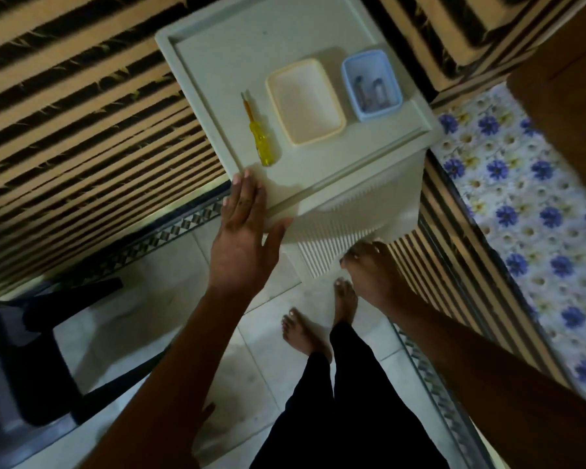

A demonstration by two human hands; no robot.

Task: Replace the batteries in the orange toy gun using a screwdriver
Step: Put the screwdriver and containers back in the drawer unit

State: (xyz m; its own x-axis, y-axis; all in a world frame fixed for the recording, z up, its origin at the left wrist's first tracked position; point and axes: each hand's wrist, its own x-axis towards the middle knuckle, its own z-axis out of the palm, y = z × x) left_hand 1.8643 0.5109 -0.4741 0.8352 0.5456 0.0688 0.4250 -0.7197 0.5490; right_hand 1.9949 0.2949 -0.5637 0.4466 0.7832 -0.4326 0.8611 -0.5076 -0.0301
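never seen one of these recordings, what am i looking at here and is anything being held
This is one picture from a camera worn on a person's head, looking down at their arms and bare feet. No machine is involved. The left hand lies flat on the near edge of a pale plastic table. The right hand touches the table's ribbed side lower down. On top lie a yellow screwdriver, an empty cream tray and a blue tub with what look like batteries. Nothing is lifted, and no toy gun shows.
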